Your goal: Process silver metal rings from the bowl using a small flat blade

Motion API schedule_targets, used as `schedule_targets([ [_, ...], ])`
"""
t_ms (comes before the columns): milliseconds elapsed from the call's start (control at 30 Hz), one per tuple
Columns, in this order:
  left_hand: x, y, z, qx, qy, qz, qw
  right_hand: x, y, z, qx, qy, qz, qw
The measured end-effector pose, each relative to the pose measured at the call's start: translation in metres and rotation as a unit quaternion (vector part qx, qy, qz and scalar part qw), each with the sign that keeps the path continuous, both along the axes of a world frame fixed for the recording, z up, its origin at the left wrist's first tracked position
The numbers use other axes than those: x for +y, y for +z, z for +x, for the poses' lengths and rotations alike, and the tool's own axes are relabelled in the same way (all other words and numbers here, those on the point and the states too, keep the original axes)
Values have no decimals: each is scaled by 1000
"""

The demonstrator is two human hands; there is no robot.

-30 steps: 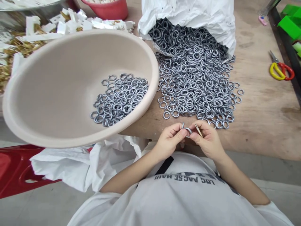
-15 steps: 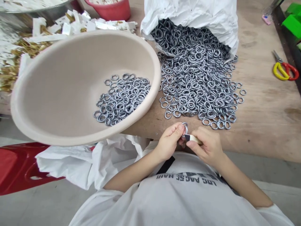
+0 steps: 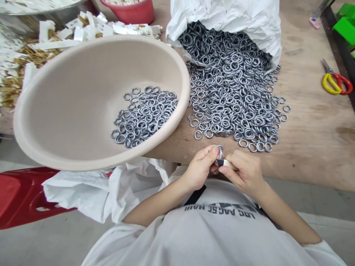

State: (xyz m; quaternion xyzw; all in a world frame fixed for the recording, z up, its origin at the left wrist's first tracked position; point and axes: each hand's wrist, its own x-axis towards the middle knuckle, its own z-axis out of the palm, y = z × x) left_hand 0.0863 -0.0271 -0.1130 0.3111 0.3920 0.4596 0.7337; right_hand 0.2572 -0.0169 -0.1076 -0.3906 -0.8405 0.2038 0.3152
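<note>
Between thumb and fingers, my left hand (image 3: 200,167) pinches a grey metal ring (image 3: 221,150) close to the table's front edge. My right hand (image 3: 246,170) is closed around a small cream-coloured tool with a black end (image 3: 228,164). That black end meets the lower part of the ring, near my left fingertips. What kind of tool it is does not show, as my fingers cover part of it. Just beyond my hands lies a large heap of similar rings (image 3: 233,96). More rings (image 3: 146,114) sit inside a big beige basin (image 3: 69,92) on the left.
The heap spills from a white sack (image 3: 224,14). Scissors (image 3: 335,81) with yellow and red handles lie at the right. Behind the basin are white and brown scraps (image 3: 63,35), a red bowl (image 3: 133,13) and a metal basin (image 3: 24,20). A red stool (image 3: 24,195) stands lower left.
The tool's black end has shifted slightly left and down against the ring. Both hands keep their grip and have hardly moved.
</note>
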Motion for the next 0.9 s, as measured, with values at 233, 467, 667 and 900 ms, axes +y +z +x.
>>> schedule_targets([
  [233, 0, 1, 1, -20, -4, -8, 1000, -1, 1, 0, 8, 2, -12, 1000],
  [467, 0, 0, -1, -23, -25, -9, 999, -3, 3, -3, 38, 16, -42, 998],
  [667, -3, 4, -6, -28, -77, -24, 996, 8, -2, 2, 46, -64, -77, 994],
  [900, 4, 2, -31, 356, -79, 207, 908, 28, -11, 41, -20, -235, -73, 969],
])
